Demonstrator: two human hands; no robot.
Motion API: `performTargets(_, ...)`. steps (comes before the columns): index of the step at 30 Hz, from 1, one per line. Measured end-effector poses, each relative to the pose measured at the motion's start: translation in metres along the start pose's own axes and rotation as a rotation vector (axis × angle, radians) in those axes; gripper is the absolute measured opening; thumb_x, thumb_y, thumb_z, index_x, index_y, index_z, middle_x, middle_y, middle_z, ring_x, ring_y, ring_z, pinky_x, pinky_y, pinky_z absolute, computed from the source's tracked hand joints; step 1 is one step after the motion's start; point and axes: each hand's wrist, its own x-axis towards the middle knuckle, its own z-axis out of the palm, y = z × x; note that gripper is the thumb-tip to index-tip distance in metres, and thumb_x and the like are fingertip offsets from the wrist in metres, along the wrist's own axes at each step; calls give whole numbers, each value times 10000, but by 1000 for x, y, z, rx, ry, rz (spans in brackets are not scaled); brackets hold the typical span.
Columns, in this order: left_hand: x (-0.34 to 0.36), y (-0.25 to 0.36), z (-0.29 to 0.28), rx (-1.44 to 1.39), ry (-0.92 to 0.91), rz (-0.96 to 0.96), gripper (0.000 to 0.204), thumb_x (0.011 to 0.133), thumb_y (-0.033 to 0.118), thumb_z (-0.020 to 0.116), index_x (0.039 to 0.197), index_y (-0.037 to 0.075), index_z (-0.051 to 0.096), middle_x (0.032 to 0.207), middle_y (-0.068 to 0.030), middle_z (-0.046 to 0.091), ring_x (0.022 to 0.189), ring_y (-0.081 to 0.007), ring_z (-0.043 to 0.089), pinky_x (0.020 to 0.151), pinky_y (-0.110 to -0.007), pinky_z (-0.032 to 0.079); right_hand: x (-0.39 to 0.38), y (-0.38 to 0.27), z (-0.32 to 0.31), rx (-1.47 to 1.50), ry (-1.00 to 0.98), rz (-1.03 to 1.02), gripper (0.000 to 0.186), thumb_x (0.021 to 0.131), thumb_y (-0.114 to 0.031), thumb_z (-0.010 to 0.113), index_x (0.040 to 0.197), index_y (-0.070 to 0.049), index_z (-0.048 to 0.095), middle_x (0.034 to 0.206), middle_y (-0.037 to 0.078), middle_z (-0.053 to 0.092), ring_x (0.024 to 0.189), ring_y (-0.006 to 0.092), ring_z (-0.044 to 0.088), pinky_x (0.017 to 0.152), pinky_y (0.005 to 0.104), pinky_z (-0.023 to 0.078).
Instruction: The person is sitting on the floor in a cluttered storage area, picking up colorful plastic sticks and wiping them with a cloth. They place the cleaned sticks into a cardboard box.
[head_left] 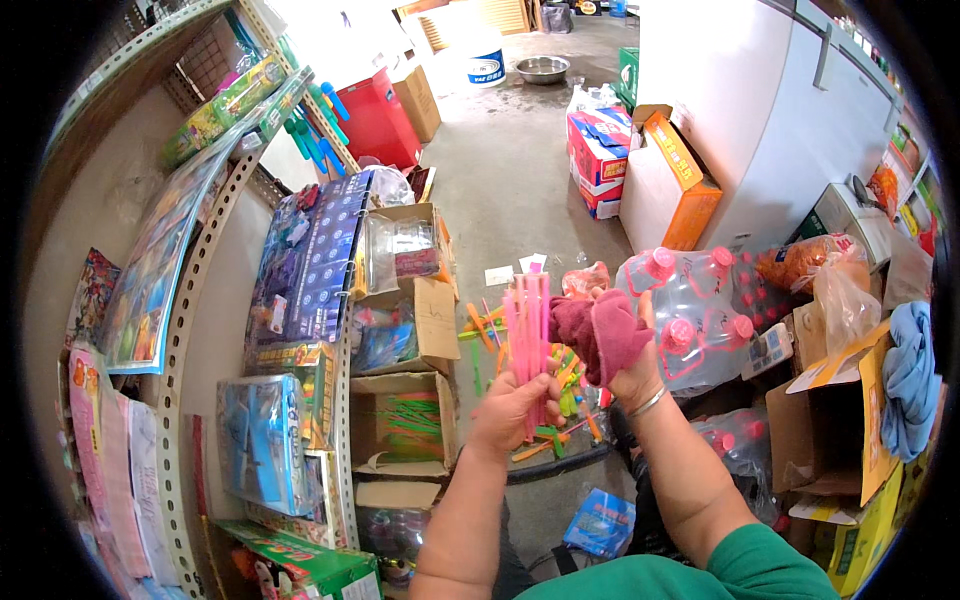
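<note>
My left hand [503,412] is closed round a bundle of long pink plastic tubes [527,325], which stand nearly upright above the fist. My right hand [638,378], with a bracelet at the wrist, grips a crumpled maroon cloth [608,338] just to the right of the tubes. The cloth hides part of that hand's fingers. Whether cloth and tubes touch, I cannot tell. Below and behind both hands, a loose heap of orange, green and yellow plastic pieces [567,392] lies on the floor.
Shelving with packaged goods [262,440] lines the left side, beside a cardboard box of green sticks [452,425]. Wrapped bottles with pink caps [690,300] stand close on the right, near an open carton [815,440]. A blue package [600,522] lies near my legs.
</note>
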Motion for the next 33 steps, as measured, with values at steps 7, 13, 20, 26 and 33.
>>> performTargets(7, 19, -46, -45, 247, -75, 180, 298, 859, 151, 446, 1142, 57, 446, 1103, -54, 496, 1004, -163, 492, 847, -320, 424, -21, 34, 20, -1163, -106, 42, 426, 747, -197, 610, 1102, -12, 465, 1008, 53, 543, 928, 138, 512, 835, 297, 407)
performTargets(13, 12, -41, 4, 852, 50, 51, 170, 849, 213, 481, 907, 55, 504, 686, -6, 484, 611, -119, 453, 564, -269, 368, -8, 23, 11, -778, 309, -343, 210, 775, -101, 570, 961, -6, 555, 903, 52, 585, 806, 138, 557, 731, 272, 450)
performTargets(20, -10, -10, 12, 420, 174, -196, 192, 856, 258, 492, 825, 69, 510, 513, -2, 454, 353, -57, 358, 311, -207, 279, -2, -29, 16, -458, 217, -130, 403, 865, -313, 461, 1156, -36, 436, 1102, 70, 496, 960, 166, 512, 808, 317, 443)
performTargets(26, -6, 2, -9, 202, 292, 86, 188, 877, 226, 460, 820, 49, 491, 510, -15, 454, 336, -66, 345, 305, -202, 287, 1, -28, 3, -433, 5, -29, 406, 853, -311, 482, 1163, -51, 438, 1124, 79, 518, 994, 184, 524, 841, 317, 443)
performTargets(33, -7, 11, -9, 73, 216, 198, 191, 872, 187, 468, 940, 13, 507, 622, -43, 516, 381, -51, 373, 341, -197, 320, -13, -32, 4, -1157, -22, -139, 378, 832, -197, 507, 1168, -35, 445, 1126, 90, 509, 1015, 173, 498, 887, 293, 400)
